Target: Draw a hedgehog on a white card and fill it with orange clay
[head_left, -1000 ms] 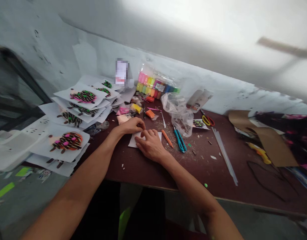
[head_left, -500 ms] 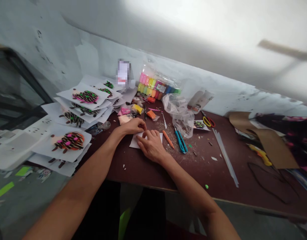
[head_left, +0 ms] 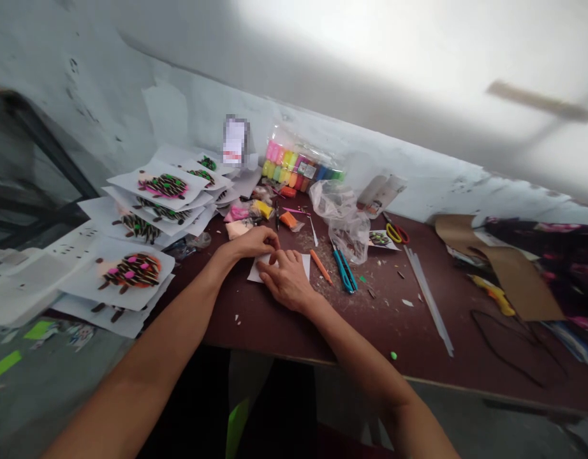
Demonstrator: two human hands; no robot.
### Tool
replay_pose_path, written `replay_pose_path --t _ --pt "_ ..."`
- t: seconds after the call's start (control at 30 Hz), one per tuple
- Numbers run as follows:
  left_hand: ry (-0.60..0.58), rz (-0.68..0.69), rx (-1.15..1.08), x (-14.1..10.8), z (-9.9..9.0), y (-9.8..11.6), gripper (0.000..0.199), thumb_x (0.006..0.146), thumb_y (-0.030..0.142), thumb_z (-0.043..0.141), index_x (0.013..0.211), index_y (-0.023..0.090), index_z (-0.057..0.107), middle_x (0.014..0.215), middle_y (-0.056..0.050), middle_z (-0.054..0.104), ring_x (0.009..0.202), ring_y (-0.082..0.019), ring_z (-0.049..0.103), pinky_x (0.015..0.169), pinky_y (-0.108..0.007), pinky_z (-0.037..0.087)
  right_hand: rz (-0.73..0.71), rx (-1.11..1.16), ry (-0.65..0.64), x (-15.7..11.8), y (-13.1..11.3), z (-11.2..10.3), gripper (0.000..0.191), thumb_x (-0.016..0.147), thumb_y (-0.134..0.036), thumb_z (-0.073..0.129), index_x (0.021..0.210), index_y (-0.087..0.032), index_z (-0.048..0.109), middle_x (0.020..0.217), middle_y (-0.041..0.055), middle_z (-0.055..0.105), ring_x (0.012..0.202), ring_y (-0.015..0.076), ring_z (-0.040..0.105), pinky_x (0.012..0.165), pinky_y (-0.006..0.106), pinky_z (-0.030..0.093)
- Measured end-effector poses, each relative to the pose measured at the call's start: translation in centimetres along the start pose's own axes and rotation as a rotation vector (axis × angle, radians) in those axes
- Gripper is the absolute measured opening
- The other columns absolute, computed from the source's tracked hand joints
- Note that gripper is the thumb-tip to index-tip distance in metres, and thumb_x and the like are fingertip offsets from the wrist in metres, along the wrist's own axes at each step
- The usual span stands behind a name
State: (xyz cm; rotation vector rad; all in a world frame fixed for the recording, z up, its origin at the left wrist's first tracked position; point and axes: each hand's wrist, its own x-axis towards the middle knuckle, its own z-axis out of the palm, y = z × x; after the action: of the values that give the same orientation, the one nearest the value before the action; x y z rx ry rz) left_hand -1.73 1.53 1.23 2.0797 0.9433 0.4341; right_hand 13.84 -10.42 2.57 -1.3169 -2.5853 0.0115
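Observation:
A small sheet of white paper (head_left: 256,273) lies on the dark red table in front of me, mostly covered by my hands. My left hand (head_left: 256,241) rests at its upper left edge, fingers curled down; whatever is between the fingertips is hidden. Over the right part of the sheet lies my right hand (head_left: 289,275), thumb apart from the bent fingers, fingertips close to the left hand's. An orange pen-like stick (head_left: 321,266) is just right of that hand, then a teal-handled cutter or pair of scissors (head_left: 345,269). Beyond the left hand sits a pale, peach-coloured packet (head_left: 238,229).
Sheets with clay hedgehogs (head_left: 162,185) are stacked at left, beside a white power strip (head_left: 45,268). Coloured clay packs (head_left: 298,169) lean on the wall near a plastic bag (head_left: 349,233). Yellow-red scissors (head_left: 396,233), clear sticks (head_left: 430,303) and a yellow glue gun (head_left: 493,294) lie right.
The view has shifted very slightly. Both hands stay over the white paper, the right one a touch further left; nothing has been picked up or let go.

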Motion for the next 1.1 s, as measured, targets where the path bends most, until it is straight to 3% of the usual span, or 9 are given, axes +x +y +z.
replay_pose_path --t 0.17,0.47,0.93,1.1 --pt "-0.005 0.006 0.02 0.2 -0.1 -0.3 0.022 0.066 0.009 0.059 0.082 0.013 0.075 0.079 -0.003 0.074 0.074 -0.016 0.064 0.068 -0.023 0.046 0.01 0.005 0.05 -0.4 -0.1 0.1 0.034 0.104 -0.04 0.046 0.123 -0.023 0.069 0.112 0.0102 0.059 0.101 0.0243 0.044 0.095 0.041 0.029" --pt "-0.012 0.007 -0.005 0.4 0.3 -1.3 0.024 0.068 0.024 0.059 0.084 0.016 0.074 0.083 -0.004 0.074 0.078 -0.019 0.066 0.07 -0.025 0.05 0.009 -0.036 0.002 -0.5 -0.7 0.5 0.029 0.102 -0.043 0.051 0.11 -0.02 0.068 0.114 0.0094 0.06 0.105 0.0245 0.045 0.096 0.041 0.03" --pt "-0.01 -0.005 0.027 -0.2 -0.2 -0.3 0.025 0.066 0.029 0.058 0.081 0.017 0.074 0.078 -0.003 0.073 0.074 -0.019 0.065 0.066 -0.025 0.049 0.031 -0.038 0.078 -0.4 -1.3 0.0 0.031 0.103 -0.044 0.049 0.115 -0.022 0.068 0.113 0.0075 0.062 0.103 0.0227 0.049 0.094 0.039 0.034" --pt "-0.003 0.003 0.041 -0.1 -0.1 -0.4 0.024 0.066 0.03 0.06 0.08 0.017 0.074 0.081 -0.004 0.074 0.078 -0.02 0.065 0.07 -0.026 0.05 0.286 -0.058 0.163 -0.1 0.2 -0.1 0.026 0.105 -0.032 0.045 0.114 -0.018 0.066 0.11 0.0097 0.063 0.101 0.0234 0.051 0.091 0.037 0.038"
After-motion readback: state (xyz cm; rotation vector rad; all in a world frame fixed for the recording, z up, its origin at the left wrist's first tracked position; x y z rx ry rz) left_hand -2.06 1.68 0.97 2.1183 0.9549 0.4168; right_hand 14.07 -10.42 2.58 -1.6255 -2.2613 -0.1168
